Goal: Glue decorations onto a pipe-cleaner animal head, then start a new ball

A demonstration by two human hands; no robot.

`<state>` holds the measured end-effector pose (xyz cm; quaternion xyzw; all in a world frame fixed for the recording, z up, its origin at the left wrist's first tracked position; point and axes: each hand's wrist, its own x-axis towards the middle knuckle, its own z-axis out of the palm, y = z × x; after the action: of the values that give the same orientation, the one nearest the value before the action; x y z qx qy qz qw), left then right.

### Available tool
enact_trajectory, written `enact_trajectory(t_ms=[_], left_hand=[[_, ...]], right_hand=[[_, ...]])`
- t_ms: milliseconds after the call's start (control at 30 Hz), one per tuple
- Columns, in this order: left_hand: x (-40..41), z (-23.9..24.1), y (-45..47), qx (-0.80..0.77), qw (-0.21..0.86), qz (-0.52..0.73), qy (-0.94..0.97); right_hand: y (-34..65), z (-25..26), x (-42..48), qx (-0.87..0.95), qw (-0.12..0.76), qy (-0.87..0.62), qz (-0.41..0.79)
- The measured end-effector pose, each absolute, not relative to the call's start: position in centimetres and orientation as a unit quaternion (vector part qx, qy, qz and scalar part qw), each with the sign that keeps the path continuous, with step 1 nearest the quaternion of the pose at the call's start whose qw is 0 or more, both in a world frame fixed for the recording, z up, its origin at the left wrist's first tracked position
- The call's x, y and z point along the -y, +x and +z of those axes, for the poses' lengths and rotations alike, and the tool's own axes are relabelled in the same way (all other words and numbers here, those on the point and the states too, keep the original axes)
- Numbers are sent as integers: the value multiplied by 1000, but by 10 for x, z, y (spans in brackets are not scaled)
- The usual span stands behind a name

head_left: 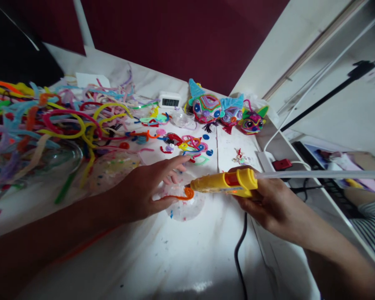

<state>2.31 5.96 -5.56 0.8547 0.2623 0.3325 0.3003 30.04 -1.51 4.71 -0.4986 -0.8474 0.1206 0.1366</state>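
My right hand (268, 200) is wrapped round the grip of a yellow hot glue gun (221, 182). A long translucent glue stick (312, 175) sticks out of its back end. The nozzle reaches an orange pipe-cleaner curl (189, 193), which lies on a clear plastic dome (187, 210) with small coloured specks. From the left, my left hand (146, 187) rests at the dome with thumb and fingers apart. Its thumb is by the tail of the orange curl; whether it presses on it I cannot tell.
Tangled pipe cleaners (62, 121) cover the left. Small coloured pieces (190, 143) lie beyond the dome. A digital timer (169, 100) and decorated masks (204, 107) stand along the back. A black cord (240, 246) hangs below the glue gun; a power strip (265, 160) is at right.
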Motion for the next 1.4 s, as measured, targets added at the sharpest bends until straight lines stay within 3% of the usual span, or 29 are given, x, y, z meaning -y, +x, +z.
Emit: enact_trajectory(t_ms=[933, 1400], left_hand=[[-60, -56, 23, -256, 313, 329, 853], [-60, -56, 22, -255, 316, 327, 853]], right_hand=[[297, 58, 37, 844, 50, -517, 135], [294, 55, 39, 848, 82, -505, 143]])
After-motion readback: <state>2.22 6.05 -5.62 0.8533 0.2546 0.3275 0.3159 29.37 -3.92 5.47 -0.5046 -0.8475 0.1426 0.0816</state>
